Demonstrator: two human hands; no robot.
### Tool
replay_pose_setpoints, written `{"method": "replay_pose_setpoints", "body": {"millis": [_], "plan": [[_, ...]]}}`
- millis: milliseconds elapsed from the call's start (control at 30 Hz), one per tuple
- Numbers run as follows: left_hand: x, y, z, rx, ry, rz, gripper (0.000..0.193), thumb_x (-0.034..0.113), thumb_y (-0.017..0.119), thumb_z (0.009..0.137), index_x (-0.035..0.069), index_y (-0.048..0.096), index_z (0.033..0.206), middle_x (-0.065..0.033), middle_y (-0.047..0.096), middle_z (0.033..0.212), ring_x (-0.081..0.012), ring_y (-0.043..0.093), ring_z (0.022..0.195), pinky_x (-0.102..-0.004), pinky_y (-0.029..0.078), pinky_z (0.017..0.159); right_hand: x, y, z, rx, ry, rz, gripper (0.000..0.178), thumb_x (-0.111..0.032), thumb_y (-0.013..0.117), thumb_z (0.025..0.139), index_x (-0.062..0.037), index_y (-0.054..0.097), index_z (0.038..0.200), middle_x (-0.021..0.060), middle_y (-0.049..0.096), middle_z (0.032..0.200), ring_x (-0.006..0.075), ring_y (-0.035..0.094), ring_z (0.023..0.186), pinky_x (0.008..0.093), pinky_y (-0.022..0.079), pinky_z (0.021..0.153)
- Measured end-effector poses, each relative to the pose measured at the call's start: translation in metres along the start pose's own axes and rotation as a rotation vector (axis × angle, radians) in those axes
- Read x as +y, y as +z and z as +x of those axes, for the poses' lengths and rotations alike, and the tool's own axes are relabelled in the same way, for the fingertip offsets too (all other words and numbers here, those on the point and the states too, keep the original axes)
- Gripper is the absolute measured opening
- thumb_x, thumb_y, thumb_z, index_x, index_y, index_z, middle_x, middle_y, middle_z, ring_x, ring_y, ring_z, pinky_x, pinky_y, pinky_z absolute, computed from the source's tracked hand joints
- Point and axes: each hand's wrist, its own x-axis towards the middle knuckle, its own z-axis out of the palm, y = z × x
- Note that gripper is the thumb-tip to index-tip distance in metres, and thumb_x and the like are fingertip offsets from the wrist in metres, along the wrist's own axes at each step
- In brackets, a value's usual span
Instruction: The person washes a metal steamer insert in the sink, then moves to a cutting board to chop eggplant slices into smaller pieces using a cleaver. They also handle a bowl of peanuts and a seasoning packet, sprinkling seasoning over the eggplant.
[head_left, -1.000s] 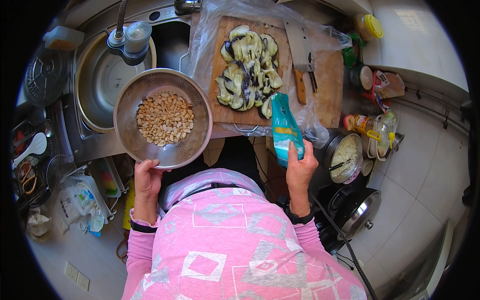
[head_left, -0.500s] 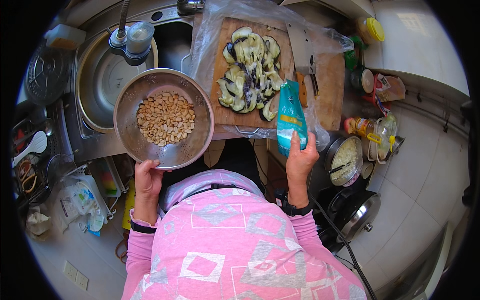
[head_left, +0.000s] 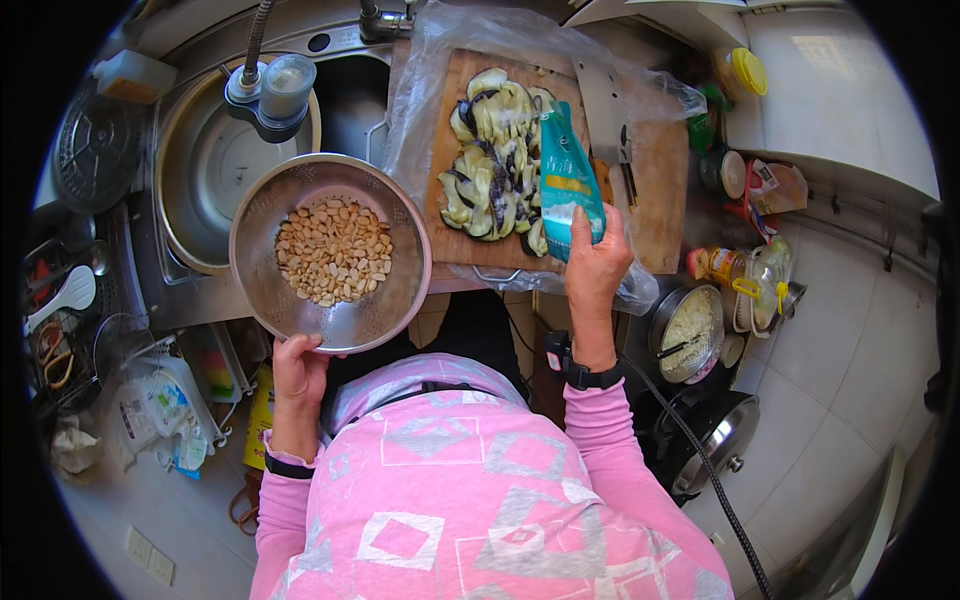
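Observation:
My left hand [head_left: 298,372] grips the near rim of a metal colander [head_left: 392,312], thumb over the edge. Shelled peanuts [head_left: 335,250] lie in its bottom. A teal pouch [head_left: 568,190] with a yellow band is pinched at its lower end by my right hand [head_left: 598,262]. The pouch leans over the wooden cutting board [head_left: 655,225] and covers the right edge of a pile of sliced eggplant [head_left: 495,135]. Whether the pouch's top is unsealed, I cannot tell. Behind the pouch, a cleaver [head_left: 601,108] lies on the board's right part.
A large metal basin [head_left: 175,190] sits in the sink at the left, under a faucet with a filter [head_left: 285,90]. Clear plastic sheeting [head_left: 425,90] lies around the board. To the right are a pot of white shreds [head_left: 690,325], bottles [head_left: 722,263] and a lidded pan [head_left: 722,440].
My right hand has carried the pouch forward and slightly left, so it now overlaps the eggplant's right edge. My left hand still holds the colander in about the same place.

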Motion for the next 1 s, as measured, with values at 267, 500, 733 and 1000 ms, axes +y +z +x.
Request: {"method": "replay_pose_setpoints", "body": {"millis": [267,500,733,1000], "plan": [[-0.005,-0.012,0.000,0.024,0.001,-0.031,0.050,-0.001,0.051,0.072,-0.006,0.049,0.122,-0.0163,0.064,0.103,-0.0308,0.067,0.078,-0.0405,0.057,0.056,0.008,-0.002,0.022,0.058,-0.032,-0.081,0.021,-0.017,0.068,0.087,-0.0026,0.062,0.102,0.0210,0.067,0.081,0.0354,0.066,0.070,0.0408,0.050,0.062],[-0.005,-0.017,0.001,0.009,-0.006,-0.054,0.054,-0.002,0.050,0.073,-0.006,0.046,0.126,-0.0169,0.062,0.109,-0.0310,0.067,0.083,-0.0420,0.058,0.056,0.020,0.003,0.030,0.040,0.058,-0.066,0.022,-0.017,0.067,0.087,-0.0026,0.062,0.102,0.0209,0.067,0.081,0.0380,0.065,0.072,0.0426,0.050,0.063],[-0.005,-0.016,0.001,0.013,-0.008,-0.038,0.054,-0.003,0.050,0.073,-0.007,0.046,0.127,-0.0171,0.062,0.109,-0.0310,0.067,0.083,-0.0423,0.058,0.056,0.018,-0.003,0.020,0.056,0.083,-0.122,0.023,-0.018,0.068,0.087,-0.0003,0.064,0.102,0.0159,0.068,0.081,0.0221,0.065,0.070,0.0364,0.050,0.067],[-0.004,-0.019,0.004,-0.015,-0.017,-0.038,0.053,-0.002,0.050,0.073,-0.008,0.047,0.125,-0.0170,0.063,0.107,-0.0305,0.067,0.083,-0.0411,0.057,0.056,0.028,-0.012,-0.003,-0.004,0.103,-0.120,0.019,-0.017,0.066,0.087,-0.0031,0.063,0.099,0.0204,0.067,0.079,0.0378,0.066,0.071,0.0437,0.049,0.063]]}}
